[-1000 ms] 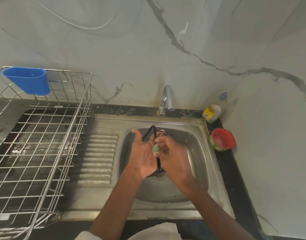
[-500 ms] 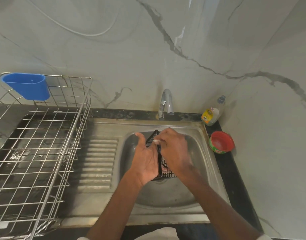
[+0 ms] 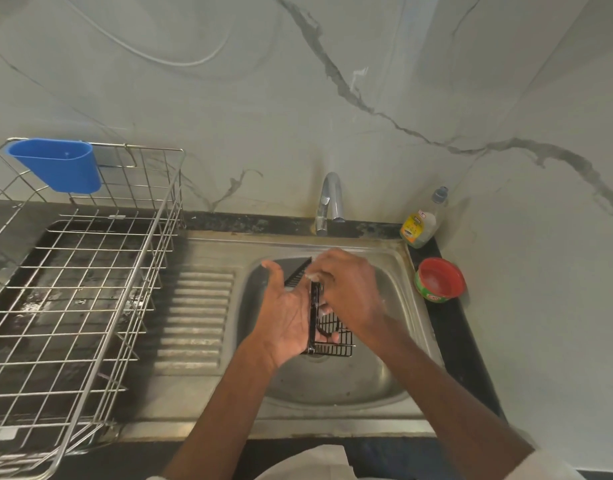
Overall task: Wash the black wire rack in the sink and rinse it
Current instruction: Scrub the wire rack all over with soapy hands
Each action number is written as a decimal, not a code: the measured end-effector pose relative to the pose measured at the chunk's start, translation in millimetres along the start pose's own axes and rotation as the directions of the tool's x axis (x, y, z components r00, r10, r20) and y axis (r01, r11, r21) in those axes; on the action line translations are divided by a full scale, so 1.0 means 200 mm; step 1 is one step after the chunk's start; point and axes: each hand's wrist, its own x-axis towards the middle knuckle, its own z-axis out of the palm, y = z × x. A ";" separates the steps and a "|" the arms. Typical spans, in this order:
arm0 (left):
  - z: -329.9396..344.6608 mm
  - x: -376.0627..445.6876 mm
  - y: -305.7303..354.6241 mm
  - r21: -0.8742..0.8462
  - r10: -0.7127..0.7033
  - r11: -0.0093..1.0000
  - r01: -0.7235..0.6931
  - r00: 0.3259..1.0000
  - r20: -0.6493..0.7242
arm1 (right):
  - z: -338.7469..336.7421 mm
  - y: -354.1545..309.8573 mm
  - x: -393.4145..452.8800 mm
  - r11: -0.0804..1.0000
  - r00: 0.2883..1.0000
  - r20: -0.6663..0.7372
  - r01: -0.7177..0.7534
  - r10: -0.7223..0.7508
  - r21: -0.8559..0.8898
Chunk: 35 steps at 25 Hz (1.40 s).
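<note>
The black wire rack [image 3: 333, 336] stands on edge over the sink [image 3: 336, 386] bowl, below the tap [image 3: 329, 199]. The left hand [image 3: 287, 317] grips its near-left side — fingers curled underneath. The right hand [image 3: 350, 289] curls over its top edge, soapy.

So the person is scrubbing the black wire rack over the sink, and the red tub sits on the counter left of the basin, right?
Not quite: the head view shows the red tub on the counter right of the sink, below the soap bottle. The rest holds: both hands work the black wire rack over the sink.
</note>
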 end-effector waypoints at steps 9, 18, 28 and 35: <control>0.03 -0.05 0.01 -0.167 0.074 0.983 -0.082 0.996 -0.053 | 0.01 -0.01 -0.18 0.995 0.992 -0.073 0.102 -0.101 0.007; -0.02 -0.02 0.02 -0.290 0.188 0.935 -0.206 0.978 -0.089 | 0.01 0.02 -0.30 0.977 0.979 -0.038 0.204 -0.202 0.056; -0.02 0.03 0.01 -0.359 0.208 0.906 -0.224 0.975 -0.084 | 0.01 0.04 -0.40 0.951 0.952 0.035 0.303 -0.305 0.060; -0.03 0.06 0.01 -0.418 0.214 0.885 -0.208 0.976 -0.031 | 0.02 -0.02 -0.23 0.966 0.966 0.032 0.254 -0.255 0.036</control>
